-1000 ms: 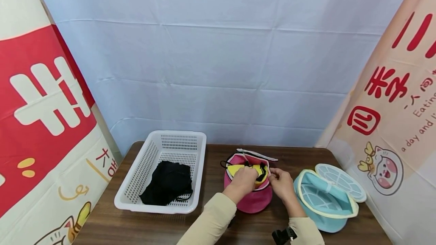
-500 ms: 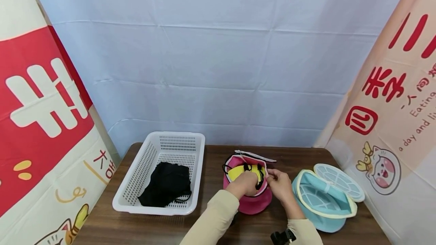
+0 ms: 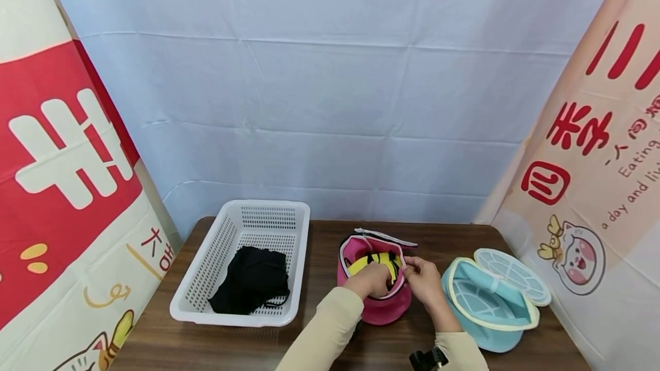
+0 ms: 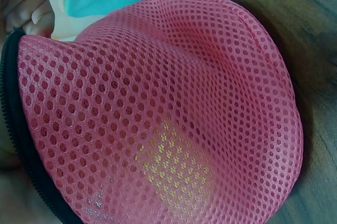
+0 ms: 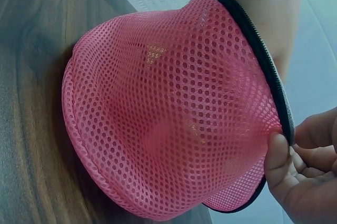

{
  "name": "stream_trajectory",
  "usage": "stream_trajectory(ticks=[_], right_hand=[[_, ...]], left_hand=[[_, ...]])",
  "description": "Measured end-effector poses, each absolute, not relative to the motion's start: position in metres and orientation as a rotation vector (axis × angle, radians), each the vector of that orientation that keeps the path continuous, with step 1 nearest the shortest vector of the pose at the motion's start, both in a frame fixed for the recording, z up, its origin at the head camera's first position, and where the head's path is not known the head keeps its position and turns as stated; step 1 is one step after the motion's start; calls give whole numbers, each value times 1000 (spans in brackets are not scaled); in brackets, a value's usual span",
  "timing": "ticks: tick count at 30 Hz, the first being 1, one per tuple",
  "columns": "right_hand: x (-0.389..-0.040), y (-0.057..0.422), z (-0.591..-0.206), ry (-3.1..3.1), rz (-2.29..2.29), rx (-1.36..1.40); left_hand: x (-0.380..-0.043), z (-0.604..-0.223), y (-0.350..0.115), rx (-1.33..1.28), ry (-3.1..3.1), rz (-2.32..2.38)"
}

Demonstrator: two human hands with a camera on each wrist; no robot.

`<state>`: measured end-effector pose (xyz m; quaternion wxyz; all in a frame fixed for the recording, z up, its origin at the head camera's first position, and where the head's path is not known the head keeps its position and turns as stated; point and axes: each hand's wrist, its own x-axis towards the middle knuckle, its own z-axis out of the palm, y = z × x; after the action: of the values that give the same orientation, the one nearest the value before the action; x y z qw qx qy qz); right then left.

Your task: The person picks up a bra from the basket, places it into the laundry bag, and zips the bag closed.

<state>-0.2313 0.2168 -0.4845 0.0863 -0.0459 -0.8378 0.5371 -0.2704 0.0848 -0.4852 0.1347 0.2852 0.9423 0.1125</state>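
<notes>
A pink mesh laundry bag point(image 3: 382, 312) with a black zipper rim stands unzipped on the table. Yellow cloth with black parts point(image 3: 362, 263) lies in its mouth, and yellow shows through the mesh in the left wrist view. My left hand point(image 3: 372, 279) reaches down into the opening against this cloth; its fingers are hidden, so I cannot tell if they grip it. At the right side of the mouth, my right hand point(image 3: 423, 280) pinches the zippered rim between thumb and fingers, as the right wrist view shows with the thumb point(image 5: 278, 158) on the mesh.
A white perforated basket point(image 3: 183, 296) on the left holds a bunched black cloth item point(image 3: 251, 279) with a thin strap. To the right sits an open light-blue mesh bag point(image 3: 492, 336), its round lid point(image 3: 513, 273) folded back. A pale blue curtain point(image 3: 330, 102) hangs behind the wooden table point(image 3: 330, 354).
My left hand has moved deeper into the pink bag, and the yellow cloth sits lower in it. My right hand keeps its pinch on the rim. The head view has shifted slightly.
</notes>
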Motion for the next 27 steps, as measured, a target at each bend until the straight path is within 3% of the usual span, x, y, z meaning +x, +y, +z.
stream_trajectory(ticks=[14,27], right_hand=[[-224,220,-479,-2480,1671,-98],[-222,217,-475,-2482,1678,-25]], left_hand=[[-273,-471,68,836,2793,399],[-277,-500,83,843,2800,252]])
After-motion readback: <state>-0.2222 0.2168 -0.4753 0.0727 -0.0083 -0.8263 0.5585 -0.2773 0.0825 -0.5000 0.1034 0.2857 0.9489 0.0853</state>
